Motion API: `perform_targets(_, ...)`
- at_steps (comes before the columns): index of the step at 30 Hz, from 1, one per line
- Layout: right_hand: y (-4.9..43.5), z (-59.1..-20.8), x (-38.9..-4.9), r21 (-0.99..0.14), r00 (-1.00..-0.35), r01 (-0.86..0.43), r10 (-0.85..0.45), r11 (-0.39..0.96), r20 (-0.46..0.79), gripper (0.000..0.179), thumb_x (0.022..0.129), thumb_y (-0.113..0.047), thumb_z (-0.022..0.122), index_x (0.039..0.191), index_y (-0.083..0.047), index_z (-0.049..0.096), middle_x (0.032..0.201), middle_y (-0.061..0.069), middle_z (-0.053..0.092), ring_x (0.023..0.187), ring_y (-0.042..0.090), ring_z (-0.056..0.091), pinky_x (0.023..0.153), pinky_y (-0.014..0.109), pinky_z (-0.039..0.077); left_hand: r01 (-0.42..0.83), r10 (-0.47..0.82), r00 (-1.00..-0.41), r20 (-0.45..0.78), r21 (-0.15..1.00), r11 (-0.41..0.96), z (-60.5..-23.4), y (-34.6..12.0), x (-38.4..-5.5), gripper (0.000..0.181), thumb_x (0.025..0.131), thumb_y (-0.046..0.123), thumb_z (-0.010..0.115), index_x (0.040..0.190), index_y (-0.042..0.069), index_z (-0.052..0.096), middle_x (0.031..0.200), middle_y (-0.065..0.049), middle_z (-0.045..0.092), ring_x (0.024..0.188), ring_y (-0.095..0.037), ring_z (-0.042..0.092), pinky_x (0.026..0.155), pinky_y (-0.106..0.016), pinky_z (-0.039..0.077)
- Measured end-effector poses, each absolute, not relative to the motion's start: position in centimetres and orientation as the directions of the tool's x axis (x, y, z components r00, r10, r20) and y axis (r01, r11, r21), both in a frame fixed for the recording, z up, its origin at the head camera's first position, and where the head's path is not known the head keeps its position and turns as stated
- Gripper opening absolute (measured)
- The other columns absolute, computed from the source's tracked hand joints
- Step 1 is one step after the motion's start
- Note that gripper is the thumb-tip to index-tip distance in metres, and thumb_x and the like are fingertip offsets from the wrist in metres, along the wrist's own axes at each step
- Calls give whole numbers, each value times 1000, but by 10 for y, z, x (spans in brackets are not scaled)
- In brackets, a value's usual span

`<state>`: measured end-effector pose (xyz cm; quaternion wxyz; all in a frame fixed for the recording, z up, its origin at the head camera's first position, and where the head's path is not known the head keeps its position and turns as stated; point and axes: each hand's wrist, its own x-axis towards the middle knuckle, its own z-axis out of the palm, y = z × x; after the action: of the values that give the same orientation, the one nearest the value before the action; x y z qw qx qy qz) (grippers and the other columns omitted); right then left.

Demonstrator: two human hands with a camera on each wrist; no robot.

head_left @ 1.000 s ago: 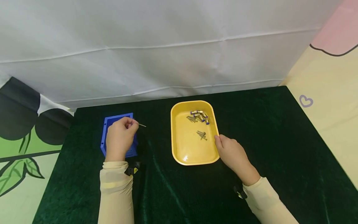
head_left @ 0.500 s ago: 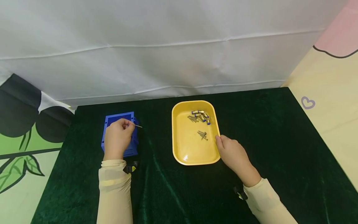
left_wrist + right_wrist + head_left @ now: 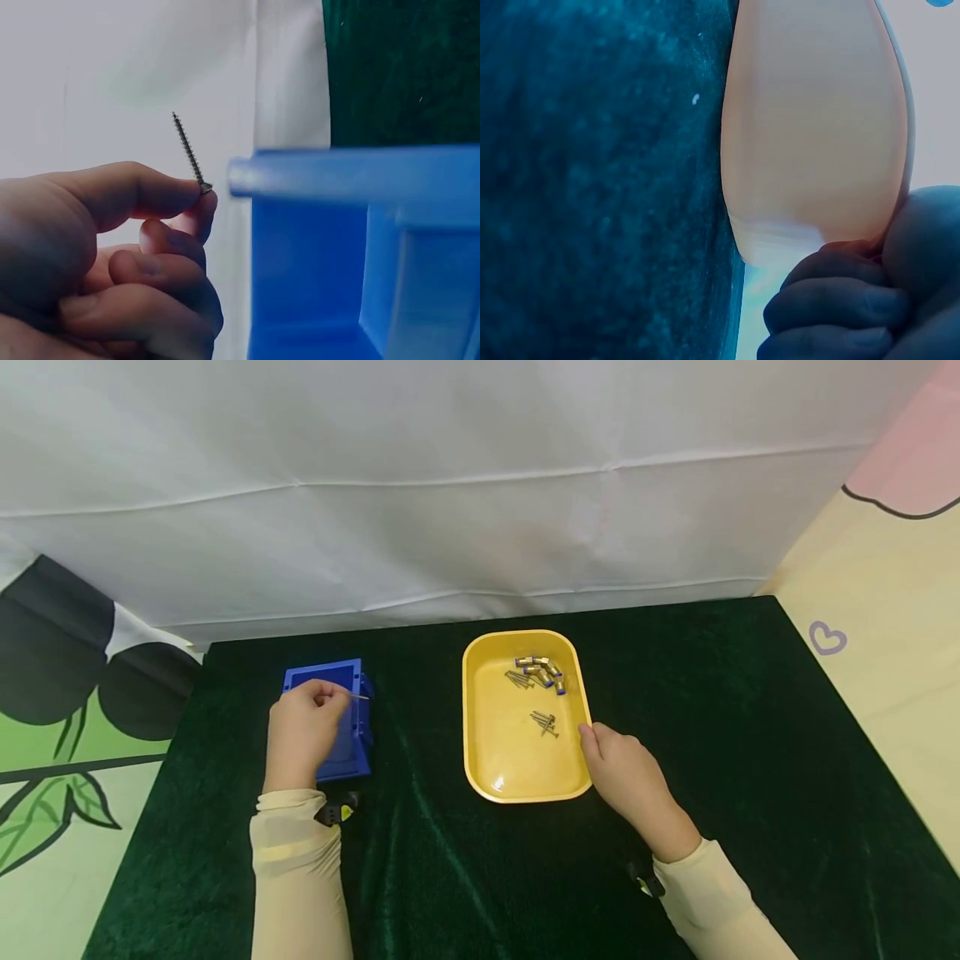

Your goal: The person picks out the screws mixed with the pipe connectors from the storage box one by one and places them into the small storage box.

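Between thumb and forefinger, my left hand pinches a screw by its head; in the left wrist view its threaded tip points up. That hand is over the blue bin, hiding much of its left side. My right hand grips the right rim of the yellow tray, and the right wrist view shows its fingers curled at the tray's outer wall. Inside the tray lie two small piles of screws and several brass fittings with blue ends.
A dark green cloth covers the table. Behind its far edge hangs a white curtain. Printed panels stand to the left and right. The bin is left of the tray, with bare cloth between them.
My left hand has moved a little to the left with the screw, from the bin's right edge to over the bin. My right hand keeps its grip on the tray.
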<state>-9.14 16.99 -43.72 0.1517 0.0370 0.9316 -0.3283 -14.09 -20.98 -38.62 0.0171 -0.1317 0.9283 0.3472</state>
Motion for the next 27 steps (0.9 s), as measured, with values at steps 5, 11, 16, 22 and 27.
perform_targets(5,169,-437,-92,-600,-951,163,-37,783,-306,37,107,-40,36,103,-10,59,71,5,54,56,20,53,54,32,43,-266,-252,-961,-115,633,727,-384,-220,-137,38,103,36,45,110,5,66,93,-13,59,81,-27,51,64,-34,42)
perform_targets(11,170,-436,-91,-599,-951,166,-34,783,-309,37,107,-40,36,103,-10,58,72,5,55,56,20,53,55,32,44,-301,-297,-948,-112,610,733,-384,-228,-136,38,103,34,43,109,5,65,91,-14,58,84,-28,52,64,-34,43)
perform_targets(16,170,-436,-91,-596,-951,168,-30,785,-308,38,107,-40,36,104,-10,58,72,6,55,56,21,53,55,32,44,-328,-330,-938,-109,589,739,-386,-230,-137,38,104,32,42,108,3,65,98,-18,63,89,-31,56,70,-36,47)
perform_targets(22,170,-436,-91,-596,-948,179,-26,783,-319,38,107,-40,36,104,-9,58,72,6,55,57,21,53,55,32,44,-348,-341,-933,-118,546,763,-389,-232,-136,36,104,28,44,109,0,66,104,-21,66,90,-33,58,75,-42,51)
perform_targets(27,170,-437,-90,-601,-950,173,-30,781,-312,38,107,-40,36,104,-10,58,72,6,55,57,21,53,55,32,44,-342,-321,-937,-136,539,770,-389,-233,-135,33,104,25,47,111,0,67,110,-23,66,97,-36,58,87,-54,52)
